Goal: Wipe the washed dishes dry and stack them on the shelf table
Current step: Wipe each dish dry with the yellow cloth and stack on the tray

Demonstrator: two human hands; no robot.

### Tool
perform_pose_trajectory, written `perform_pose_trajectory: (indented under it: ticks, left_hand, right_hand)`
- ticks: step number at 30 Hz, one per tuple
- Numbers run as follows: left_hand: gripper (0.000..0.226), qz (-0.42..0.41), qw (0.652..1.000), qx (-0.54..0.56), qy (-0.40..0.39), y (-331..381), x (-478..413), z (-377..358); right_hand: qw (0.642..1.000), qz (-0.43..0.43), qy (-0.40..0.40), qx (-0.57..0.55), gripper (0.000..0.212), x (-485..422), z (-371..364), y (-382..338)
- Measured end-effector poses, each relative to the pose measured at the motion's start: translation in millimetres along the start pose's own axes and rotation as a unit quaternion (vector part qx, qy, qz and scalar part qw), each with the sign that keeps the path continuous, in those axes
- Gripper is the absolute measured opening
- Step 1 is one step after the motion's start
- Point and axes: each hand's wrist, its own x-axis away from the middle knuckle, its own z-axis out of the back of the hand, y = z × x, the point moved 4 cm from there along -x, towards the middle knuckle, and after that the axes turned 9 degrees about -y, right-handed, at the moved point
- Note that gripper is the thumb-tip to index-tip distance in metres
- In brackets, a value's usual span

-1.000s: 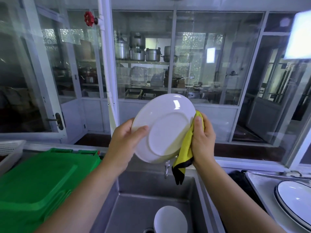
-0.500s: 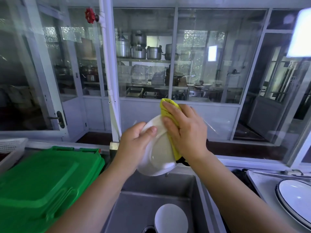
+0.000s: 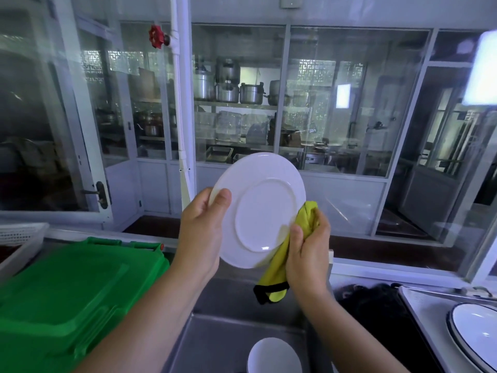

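Nearest, a white dish point(image 3: 273, 356) is seen lying in the steel sink point(image 3: 215, 332), probably awaiting its turn. Left of the sink a green crate lid point(image 3: 67, 292) is set; right of the sink a blue-rimmed plate point(image 3: 476, 329) lies on a white tray point(image 3: 425, 310). Above the sink the white plate point(image 3: 258, 208) is held tilted, underside toward the camera. Its left rim is pinched by the left hand point(image 3: 200, 232), thumb on the underside and fingers hidden behind. The yellow cloth point(image 3: 279, 262) is gripped in the curled fingers of the right hand point(image 3: 306, 254) and pressed against the lower right rim. The wipe is best carried round rim and foot ring, the plate being turned by the left hand and kept over the sink should it slip. Beyond the sink, steel pots point(image 3: 228, 90) are shelved behind glass.
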Motion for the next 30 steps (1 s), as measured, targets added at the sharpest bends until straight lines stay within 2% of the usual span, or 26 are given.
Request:
perform_pose_trajectory:
  ticks: [2, 4, 6, 10, 14, 16, 19, 23, 26, 30]
  left_hand:
    - [0.021, 0.017, 1.0, -0.001, -0.007, -3, 1, -1]
    - [0.017, 0.03, 0.999, -0.007, -0.02, -7, 2, -4]
    - [0.019, 0.035, 0.999, -0.005, -0.031, -10, 4, -8]
    - [0.022, 0.052, 0.999, 0.002, -0.013, -11, 3, -10]
    - [0.027, 0.041, 0.999, 0.016, 0.018, 0, -3, -1]
    - [0.026, 0.023, 1.0, 0.0, 0.017, 9, -4, 5]
    - [0.021, 0.005, 1.0, -0.02, 0.015, 15, -3, 13]
    - [0.019, 0.027, 0.999, 0.001, 0.026, 9, 0, 17]
    - [0.021, 0.053, 0.998, 0.03, 0.035, 3, 1, 19]
    - [0.019, 0.07, 0.996, 0.043, 0.036, 0, -1, 27]
  right_hand:
    - [0.997, 0.04, 0.012, 0.058, 0.059, -10, 6, -9]
    - [0.986, 0.113, 0.017, 0.117, 0.064, -17, 6, -24]
    - [0.968, 0.192, 0.029, 0.159, 0.059, -18, 2, -38]
    - [0.909, 0.342, 0.056, 0.232, 0.048, 0, -13, -58]
    - [0.852, 0.457, 0.018, 0.254, 0.035, 25, -24, -46]
    - [0.85, 0.459, 0.005, 0.26, 0.031, 27, -21, -27]
    - [0.887, 0.388, 0.016, 0.247, 0.032, 12, -8, -9]
    - [0.899, 0.37, 0.068, 0.223, 0.032, -10, 1, -37]
    - [0.885, 0.397, 0.075, 0.231, 0.034, -9, -10, -66]
    - [0.858, 0.456, 0.02, 0.234, 0.033, 22, -35, -73]
